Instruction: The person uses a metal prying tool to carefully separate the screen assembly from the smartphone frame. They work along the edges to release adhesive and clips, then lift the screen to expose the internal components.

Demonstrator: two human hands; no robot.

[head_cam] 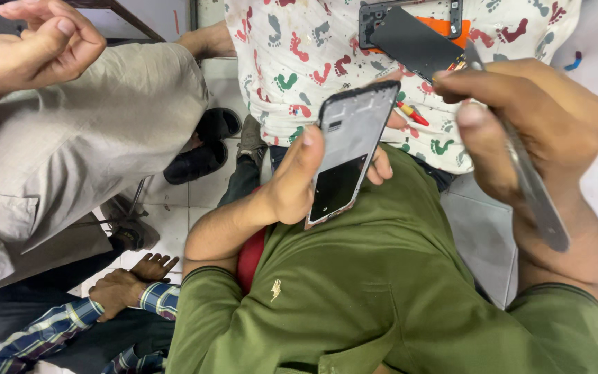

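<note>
My left hand (297, 181) grips a stripped phone frame (349, 149), a grey shell with a dark lower panel, upright in front of my green shirt (382, 291). The thumb lies on its left edge and the fingers wrap behind it. To the right, my right hand (527, 114) is closed around a flat metal prying tool (538, 201). The tool's tip points up toward a dark phone panel (413, 43). That panel is held against the white patterned shirt (306, 48) of a person facing me.
A person in a beige shirt (77, 138) stands at the left, with a closed hand (43, 45) at the top left. Another person's hand (129, 280) in a plaid sleeve rests at the lower left. A red and yellow pen-like item (412, 113) shows behind the frame. The floor is tiled (174, 201).
</note>
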